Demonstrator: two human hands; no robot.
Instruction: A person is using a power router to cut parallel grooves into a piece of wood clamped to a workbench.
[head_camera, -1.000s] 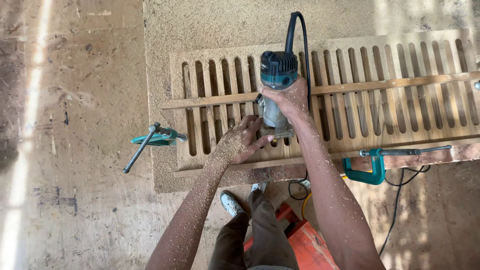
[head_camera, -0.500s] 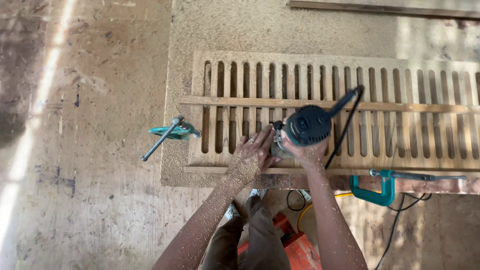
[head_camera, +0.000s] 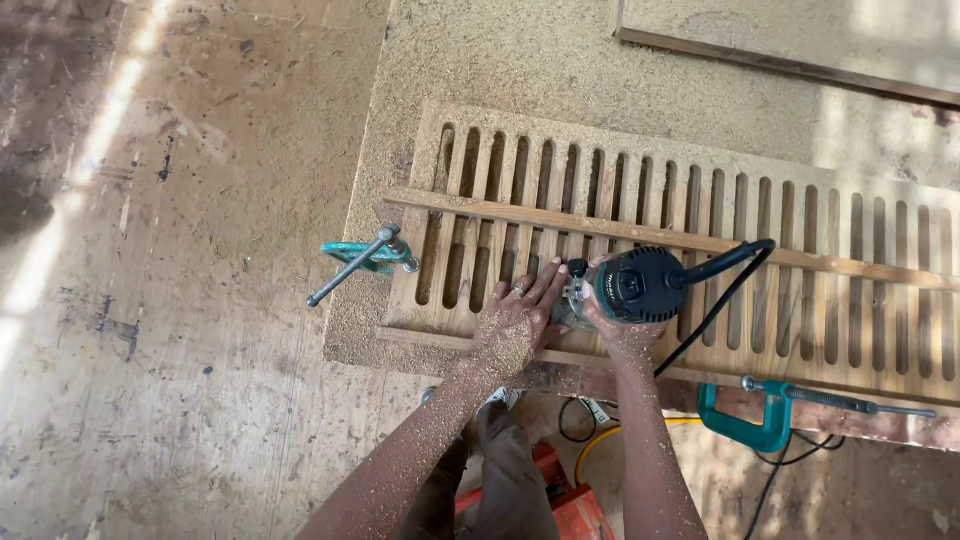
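The router, a compact teal and black power tool, sits centre frame on the slatted wooden panel; it looks dense and rigid, best gripped around its body. The right hand is clenched around it. The left hand lies flat and open on the slats beside it.

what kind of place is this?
Most likely a woodworking shop. A slotted wooden panel is held to a sawdust-covered workbench by green clamps, and the right hand grips a corded teal router while the left hand steadies the panel.
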